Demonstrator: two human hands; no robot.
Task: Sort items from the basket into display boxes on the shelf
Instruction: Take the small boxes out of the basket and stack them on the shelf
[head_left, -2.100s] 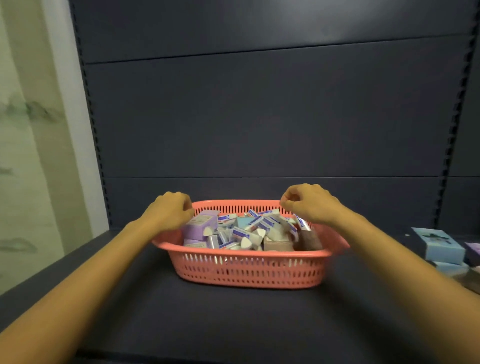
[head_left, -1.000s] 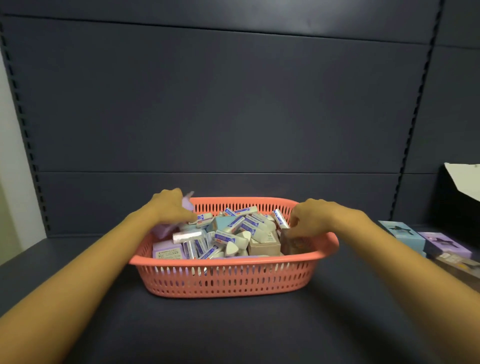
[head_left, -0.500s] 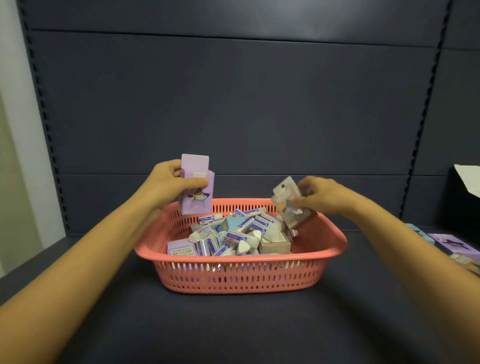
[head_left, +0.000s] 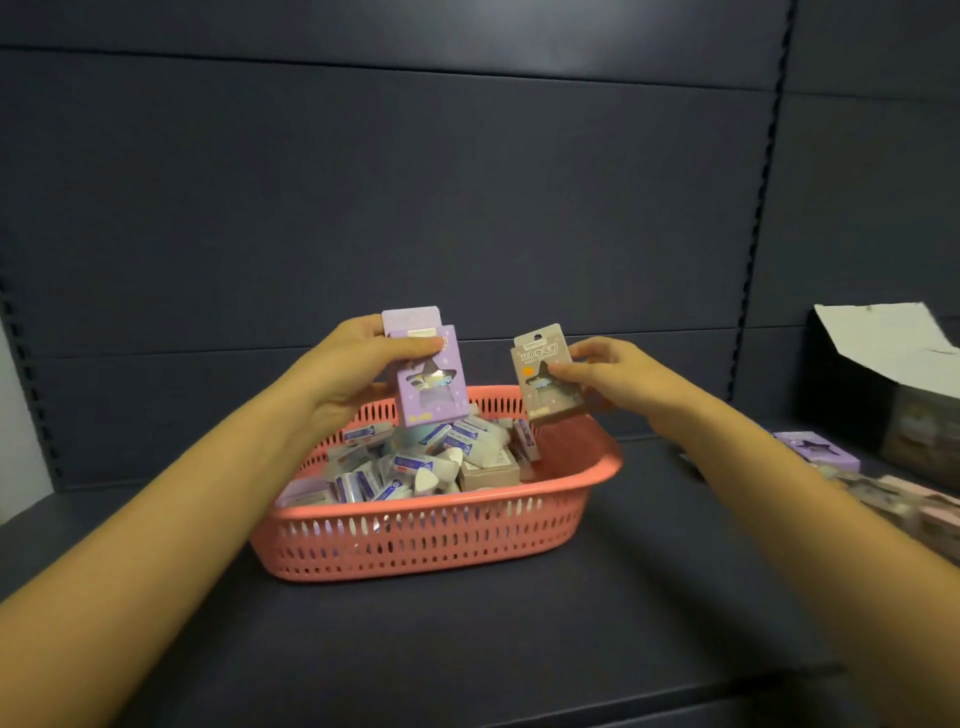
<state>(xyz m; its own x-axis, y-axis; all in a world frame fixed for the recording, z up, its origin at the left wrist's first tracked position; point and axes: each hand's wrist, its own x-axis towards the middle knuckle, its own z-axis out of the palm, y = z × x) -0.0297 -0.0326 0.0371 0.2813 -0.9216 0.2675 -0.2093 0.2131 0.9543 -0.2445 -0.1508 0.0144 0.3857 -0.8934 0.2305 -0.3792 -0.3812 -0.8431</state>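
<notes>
Basket (head_left: 431, 540) on shelf (head_left: 519, 649) | my left hand (head_left: 348, 369) grips purple box (head_left: 428, 384), right hand (head_left: 613, 374) pinches tan box (head_left: 548, 379) | I'd carry each upright to its matching display box (head_left: 883, 343).

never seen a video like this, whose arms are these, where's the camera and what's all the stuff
There is no machine here. These are a person's two bare arms, filmed by one wide-angle camera worn on the head, looking forward and down. On the dark shelf stands a coral plastic basket full of small packaged items. The left hand holds a purple box upright above the basket. The right hand pinches a tan box beside it. At the far right lie more small boxes and an open carton with its flap raised.
</notes>
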